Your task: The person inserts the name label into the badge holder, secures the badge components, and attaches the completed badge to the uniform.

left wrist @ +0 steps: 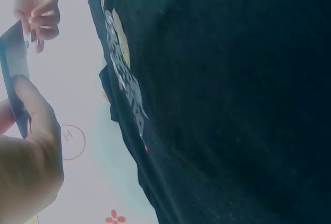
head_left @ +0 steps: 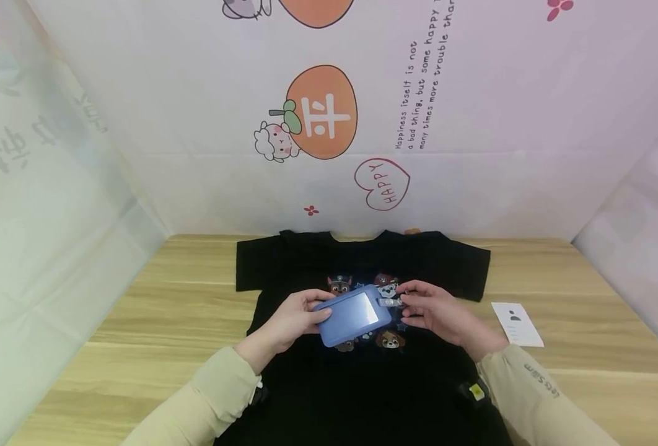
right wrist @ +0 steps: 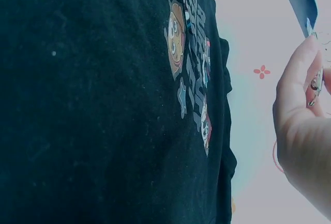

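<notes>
A blue badge holder [head_left: 348,317] with a glossy window is held up over the black T-shirt [head_left: 362,390], tilted, its clip end to the right. My left hand [head_left: 292,319] grips its left end, thumb on the front face, as the left wrist view also shows on the badge holder [left wrist: 15,58]. At the other end my right hand [head_left: 437,313] pinches the metal clip and its strap [head_left: 389,302]. In the right wrist view the clip [right wrist: 315,85] sits between thumb and fingers. The shirt lies spread with its cartoon dog print [head_left: 390,339] partly hidden behind the holder.
To the right of the shirt a white card [head_left: 517,324] with a person icon lies on the wooden table [head_left: 596,334]. A printed white cloth [head_left: 474,186] rises behind the table's far edge, with more cloth at both sides.
</notes>
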`<state>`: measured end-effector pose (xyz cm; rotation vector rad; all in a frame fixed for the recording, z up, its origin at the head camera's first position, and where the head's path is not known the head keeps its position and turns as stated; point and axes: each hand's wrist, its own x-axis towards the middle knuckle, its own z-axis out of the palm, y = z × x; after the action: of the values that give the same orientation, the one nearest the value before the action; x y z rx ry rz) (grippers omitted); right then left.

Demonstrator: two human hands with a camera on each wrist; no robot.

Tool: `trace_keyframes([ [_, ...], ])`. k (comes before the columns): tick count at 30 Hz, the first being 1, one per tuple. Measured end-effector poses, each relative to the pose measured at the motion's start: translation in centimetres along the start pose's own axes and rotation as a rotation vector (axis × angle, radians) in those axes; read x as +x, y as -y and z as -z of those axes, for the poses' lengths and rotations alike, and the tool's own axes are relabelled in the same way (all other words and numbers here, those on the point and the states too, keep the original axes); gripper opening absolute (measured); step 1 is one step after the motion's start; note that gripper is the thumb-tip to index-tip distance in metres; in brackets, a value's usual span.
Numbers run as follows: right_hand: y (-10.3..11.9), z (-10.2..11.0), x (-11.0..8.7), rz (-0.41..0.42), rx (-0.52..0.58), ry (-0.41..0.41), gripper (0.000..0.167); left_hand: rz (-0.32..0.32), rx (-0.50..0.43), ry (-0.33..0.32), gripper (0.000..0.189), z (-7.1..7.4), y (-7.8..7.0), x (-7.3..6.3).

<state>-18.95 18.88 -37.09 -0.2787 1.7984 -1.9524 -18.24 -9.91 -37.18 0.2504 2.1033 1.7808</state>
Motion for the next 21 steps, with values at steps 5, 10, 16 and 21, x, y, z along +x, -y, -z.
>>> trace_keyframes([
  [5, -0.4, 0.0, 0.3, 0.008, -0.005, 0.03, 0.005, 0.018, -0.037, -0.024, 0.029, 0.5, 0.5, 0.6],
  [10, -0.3, -0.3, 0.3, 0.044, 0.019, 0.073, 0.004, 0.051, -0.068, -0.042, 0.029, 0.7, 0.9, 1.1],
  [16, 0.3, -0.8, 0.4, 0.114, 0.052, 0.081, 0.006, 0.085, -0.088, -0.044, 0.029, 0.6, 0.9, 1.8],
  [21, 0.7, -1.2, 0.5, 0.111, 0.065, 0.057, 0.007, 0.117, -0.095, -0.042, 0.034, 0.6, 0.8, 2.2],
])
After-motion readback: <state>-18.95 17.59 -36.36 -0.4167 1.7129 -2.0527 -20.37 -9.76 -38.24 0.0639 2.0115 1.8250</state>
